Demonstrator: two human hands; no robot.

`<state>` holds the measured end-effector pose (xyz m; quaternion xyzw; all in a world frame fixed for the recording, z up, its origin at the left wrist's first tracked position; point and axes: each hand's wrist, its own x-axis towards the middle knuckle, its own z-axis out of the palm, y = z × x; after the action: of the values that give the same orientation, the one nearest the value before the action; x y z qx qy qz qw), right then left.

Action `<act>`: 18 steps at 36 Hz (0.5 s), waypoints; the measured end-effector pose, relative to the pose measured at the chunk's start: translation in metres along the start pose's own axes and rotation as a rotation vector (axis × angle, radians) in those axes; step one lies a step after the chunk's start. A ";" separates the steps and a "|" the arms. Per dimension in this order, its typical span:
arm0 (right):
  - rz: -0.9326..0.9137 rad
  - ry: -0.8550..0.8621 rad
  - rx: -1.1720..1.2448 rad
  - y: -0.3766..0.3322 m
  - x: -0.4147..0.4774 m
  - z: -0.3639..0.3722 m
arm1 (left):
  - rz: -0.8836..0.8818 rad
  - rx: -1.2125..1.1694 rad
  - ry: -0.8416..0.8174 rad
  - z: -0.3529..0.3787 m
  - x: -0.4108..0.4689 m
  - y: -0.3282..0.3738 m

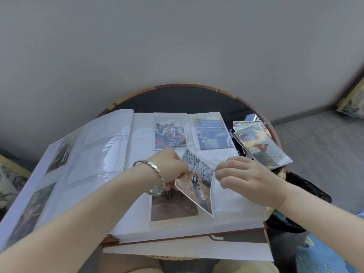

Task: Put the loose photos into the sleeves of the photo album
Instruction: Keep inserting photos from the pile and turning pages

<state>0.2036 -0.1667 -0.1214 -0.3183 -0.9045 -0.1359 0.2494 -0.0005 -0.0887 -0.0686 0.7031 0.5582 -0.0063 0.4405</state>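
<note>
An open photo album [137, 223] lies on a round table. Its right page holds a group photo [169, 133], a building photo [211, 133] and a brownish photo [173, 208] in sleeves. My left hand [171, 166], with a metal watch on the wrist, pinches a loose photo of bare trees [199, 182], tilted over the lower right sleeve. My right hand [244, 178] pinches the clear edge of that sleeve [222, 200] and lifts it. A stack of loose photos [260, 144] lies to the right of the album.
The dark round table has a woven rim [254, 109]. A turned album leaf [98, 152] stands up on the left. A black bag [307, 190] sits at the right edge, a blue cloth [323, 255] lower right. A grey wall stands behind.
</note>
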 end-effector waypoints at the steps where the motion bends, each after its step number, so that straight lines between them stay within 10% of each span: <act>1: 0.009 -0.005 0.001 -0.001 0.000 0.000 | 0.017 -0.006 0.025 0.003 0.001 -0.001; 13: 0.686 -0.111 0.513 -0.033 -0.002 -0.008 | 0.152 0.028 0.137 0.011 0.006 -0.017; 18: 0.811 -0.411 0.549 -0.048 0.003 -0.027 | 0.160 0.084 0.091 0.002 0.010 -0.016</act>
<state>0.1806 -0.2124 -0.1018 -0.5856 -0.7411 0.2786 0.1739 -0.0083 -0.0825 -0.0848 0.7630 0.5188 0.0374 0.3839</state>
